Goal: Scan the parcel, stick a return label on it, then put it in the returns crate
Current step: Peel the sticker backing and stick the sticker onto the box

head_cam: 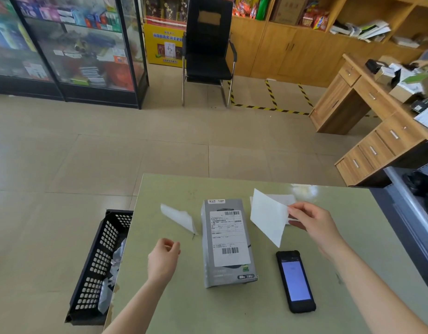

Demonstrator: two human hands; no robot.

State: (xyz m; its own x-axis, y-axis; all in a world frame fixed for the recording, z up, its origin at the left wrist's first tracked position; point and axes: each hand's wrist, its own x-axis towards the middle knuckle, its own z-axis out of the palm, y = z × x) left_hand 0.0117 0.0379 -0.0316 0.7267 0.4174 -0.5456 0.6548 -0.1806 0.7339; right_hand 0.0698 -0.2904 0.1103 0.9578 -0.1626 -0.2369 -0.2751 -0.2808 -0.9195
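A grey parcel box (228,242) lies flat in the middle of the green table (208,309), with a white shipping label and barcodes on its top face. My right hand (311,222) pinches a blank white label sheet (268,216) by its right edge, held in the air just right of the parcel. My left hand (163,259) hovers left of the parcel, fingers loosely curled and holding nothing. A black handheld scanner (295,280) with a lit screen lies right of the parcel. The black perforated returns crate (97,268) stands on the floor at the table's left edge.
A curled piece of white backing paper (179,218) lies left of the parcel. More white sheets (284,200) lie behind the held label. Crumpled paper fills part of the crate. A black chair (208,51), glass cabinets and a wooden desk (376,121) stand beyond the table.
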